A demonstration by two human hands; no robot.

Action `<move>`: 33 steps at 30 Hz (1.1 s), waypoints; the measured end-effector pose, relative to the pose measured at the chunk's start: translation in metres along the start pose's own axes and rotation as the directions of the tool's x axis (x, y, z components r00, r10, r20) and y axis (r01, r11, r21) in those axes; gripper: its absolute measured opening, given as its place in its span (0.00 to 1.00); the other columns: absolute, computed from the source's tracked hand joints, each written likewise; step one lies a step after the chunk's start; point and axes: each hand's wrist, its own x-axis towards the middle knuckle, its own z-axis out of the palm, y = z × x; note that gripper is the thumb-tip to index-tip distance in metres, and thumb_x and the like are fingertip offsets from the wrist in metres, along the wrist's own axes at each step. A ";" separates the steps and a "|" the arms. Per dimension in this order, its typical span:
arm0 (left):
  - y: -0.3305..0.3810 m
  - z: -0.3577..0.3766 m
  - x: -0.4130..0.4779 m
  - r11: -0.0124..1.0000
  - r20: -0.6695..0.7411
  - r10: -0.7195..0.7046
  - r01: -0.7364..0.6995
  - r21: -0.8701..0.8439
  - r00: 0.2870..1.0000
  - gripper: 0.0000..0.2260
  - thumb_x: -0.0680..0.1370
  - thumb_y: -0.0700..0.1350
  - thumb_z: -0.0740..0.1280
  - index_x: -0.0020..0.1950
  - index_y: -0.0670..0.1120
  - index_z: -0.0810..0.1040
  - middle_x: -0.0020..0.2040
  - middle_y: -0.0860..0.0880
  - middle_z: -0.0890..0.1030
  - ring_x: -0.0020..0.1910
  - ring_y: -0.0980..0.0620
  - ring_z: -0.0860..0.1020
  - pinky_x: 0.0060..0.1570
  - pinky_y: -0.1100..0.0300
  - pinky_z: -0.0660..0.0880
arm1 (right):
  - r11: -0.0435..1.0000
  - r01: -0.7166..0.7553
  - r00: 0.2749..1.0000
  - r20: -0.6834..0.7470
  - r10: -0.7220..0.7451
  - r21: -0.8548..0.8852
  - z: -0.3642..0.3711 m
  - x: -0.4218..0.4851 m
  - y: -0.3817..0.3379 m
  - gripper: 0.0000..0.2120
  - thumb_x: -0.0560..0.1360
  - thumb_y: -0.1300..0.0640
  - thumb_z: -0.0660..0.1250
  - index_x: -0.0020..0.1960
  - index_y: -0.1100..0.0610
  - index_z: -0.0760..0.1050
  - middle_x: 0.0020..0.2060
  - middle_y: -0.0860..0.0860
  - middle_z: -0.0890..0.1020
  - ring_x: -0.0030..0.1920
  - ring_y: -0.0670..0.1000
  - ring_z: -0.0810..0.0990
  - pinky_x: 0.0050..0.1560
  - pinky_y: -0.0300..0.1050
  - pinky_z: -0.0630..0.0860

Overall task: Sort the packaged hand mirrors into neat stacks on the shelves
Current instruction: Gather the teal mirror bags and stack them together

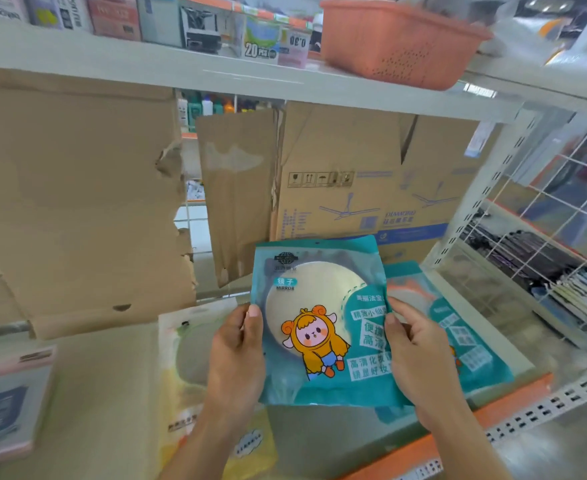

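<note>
A left hand (238, 355) and right hand (418, 358) grip a teal packaged mirror (323, 323) by its side edges above the shelf (112, 386); another teal pack (465, 341) lies beneath, a yellow pack (188, 358) to the left.

rough count from what shows: teal mirror pack (323, 386) x2, yellow mirror pack (188, 358) x1, pink-edged pack (4, 403) x1, orange basket (399, 43) x1, ceiling fan box (365, 188) x1

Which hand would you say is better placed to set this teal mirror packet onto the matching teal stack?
Right, probably. The right hand pinches the teal packet on the edge nearest the teal stack; the left hand is on the yellow packets' side.
</note>
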 end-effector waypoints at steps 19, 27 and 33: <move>-0.002 0.078 -0.008 0.996 0.080 0.051 -0.056 0.069 0.995 0.12 0.81 0.49 0.58 0.44 0.46 0.76 0.38 0.49 0.82 0.38 0.53 0.81 0.39 0.55 0.80 | 0.998 -0.048 0.999 -0.025 0.047 -0.040 -0.062 0.042 0.030 0.17 0.80 0.57 0.58 0.68 0.50 0.71 0.60 0.45 0.78 0.49 0.48 0.80 0.37 0.41 0.76; -0.003 0.108 -0.025 0.975 0.073 0.040 -0.055 0.217 0.997 0.07 0.81 0.52 0.58 0.50 0.54 0.74 0.46 0.54 0.82 0.44 0.55 0.80 0.44 0.56 0.78 | 0.998 -0.067 0.995 0.072 0.066 0.014 -0.095 0.067 0.047 0.12 0.81 0.58 0.58 0.57 0.45 0.75 0.43 0.43 0.83 0.41 0.48 0.82 0.34 0.41 0.74; -0.005 0.133 -0.035 0.961 0.036 -0.006 -0.005 0.276 0.999 0.07 0.80 0.55 0.58 0.52 0.55 0.73 0.47 0.54 0.82 0.46 0.53 0.81 0.49 0.50 0.79 | 0.999 -0.021 0.987 0.156 0.026 -0.032 -0.113 0.086 0.062 0.12 0.81 0.57 0.58 0.59 0.46 0.76 0.45 0.41 0.82 0.43 0.45 0.82 0.39 0.44 0.78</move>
